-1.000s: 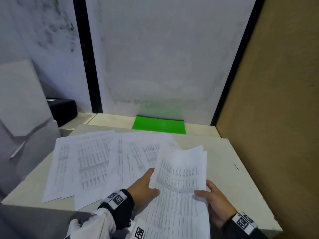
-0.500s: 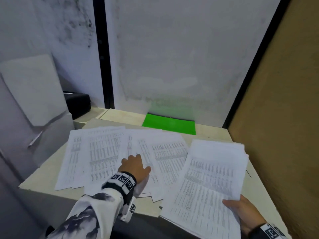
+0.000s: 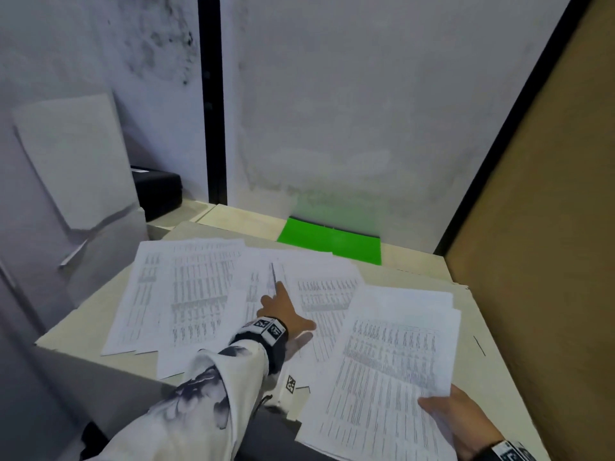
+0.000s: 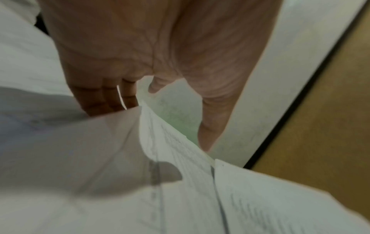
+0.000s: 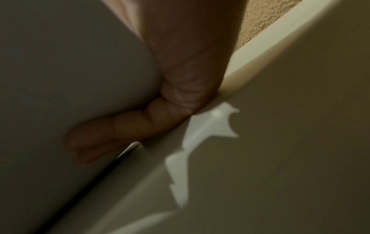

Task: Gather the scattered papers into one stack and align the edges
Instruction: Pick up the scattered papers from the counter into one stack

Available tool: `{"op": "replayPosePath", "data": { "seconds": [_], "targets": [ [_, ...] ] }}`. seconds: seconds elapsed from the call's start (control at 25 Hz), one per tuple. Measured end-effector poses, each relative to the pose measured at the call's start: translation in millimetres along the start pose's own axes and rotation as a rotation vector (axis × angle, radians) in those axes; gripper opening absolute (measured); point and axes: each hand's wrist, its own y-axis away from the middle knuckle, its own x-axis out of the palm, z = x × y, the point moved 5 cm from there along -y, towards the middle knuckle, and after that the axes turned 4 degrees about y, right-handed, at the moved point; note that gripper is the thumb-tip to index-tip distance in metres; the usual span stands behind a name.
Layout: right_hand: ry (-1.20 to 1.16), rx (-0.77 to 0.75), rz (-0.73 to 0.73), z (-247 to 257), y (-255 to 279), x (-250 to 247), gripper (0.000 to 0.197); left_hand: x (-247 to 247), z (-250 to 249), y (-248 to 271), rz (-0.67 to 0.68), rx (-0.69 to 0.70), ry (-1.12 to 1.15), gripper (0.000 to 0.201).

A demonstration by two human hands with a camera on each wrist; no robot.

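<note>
Several printed sheets [image 3: 199, 287] lie fanned and overlapping across the beige table [image 3: 416, 271]. My left hand [image 3: 283, 307] reaches over them with its index finger straight, resting on the middle sheets. In the left wrist view its fingers [image 4: 112, 98] slip behind a raised sheet edge [image 4: 152, 126] while the thumb [image 4: 212, 123] stays on the near side. My right hand [image 3: 446, 414] grips the lower right corner of a gathered stack of papers [image 3: 392, 354], which overlaps the table's near right part. The right wrist view shows fingers [image 5: 112, 134] curled under the stack's underside [image 5: 60, 79].
A green folder [image 3: 332, 239] lies at the back of the table against the white wall. A brown panel [image 3: 549, 227] closes off the right side. A black box [image 3: 156, 191] and a leaning white board [image 3: 73, 161] stand at the left.
My left hand let go of the stack and reached forward onto the scattered sheets. My right hand moved the stack rightward and now holds it alone.
</note>
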Motion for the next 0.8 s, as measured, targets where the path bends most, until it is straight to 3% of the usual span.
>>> {"op": "replayPosePath", "data": {
  "seconds": [0.12, 0.32, 0.36, 0.44, 0.52, 0.6, 0.68, 0.76, 0.8],
  "targets": [
    [0.024, -0.02, 0.014, -0.2, -3.0, 0.3, 0.084, 0.0, -11.4, -0.7, 0.002, 0.04, 0.271, 0.134],
    [0.007, 0.0, 0.031, 2.3, -2.2, -1.2, 0.055, 12.5, -12.9, 3.6, -0.049, 0.122, 0.268, 0.13],
    [-0.011, 0.0, 0.036, 1.8, -1.7, -1.9, 0.061, 11.8, -11.5, 1.3, -0.043, 0.12, 0.316, 0.127],
    [-0.028, -0.026, 0.024, -2.0, -2.3, -4.0, 0.092, -0.5, -11.0, 0.5, -0.05, 0.131, 0.402, 0.117],
    [-0.04, -0.044, -0.006, -7.6, -8.0, -11.2, 0.128, -28.4, -15.0, 4.3, -0.154, 0.202, 0.412, 0.094],
    [-0.056, -0.039, -0.014, -8.9, -7.4, -13.4, 0.139, -69.6, -26.1, 17.5, -0.266, 0.297, 0.45, 0.07],
    [-0.044, -0.019, 0.007, -2.9, 1.2, -8.6, 0.113, -115.2, -41.1, 34.2, -0.31, 0.422, 0.527, 0.058],
    [-0.021, -0.016, -0.002, 5.6, 10.1, -3.9, 0.064, -155.4, -56.0, 48.1, -0.3, 0.556, 0.563, 0.057],
    [-0.027, -0.008, -0.001, 8.4, 13.7, -2.1, 0.049, -168.9, -60.8, 52.2, -0.263, 0.61, 0.608, 0.06]
  ]
}}
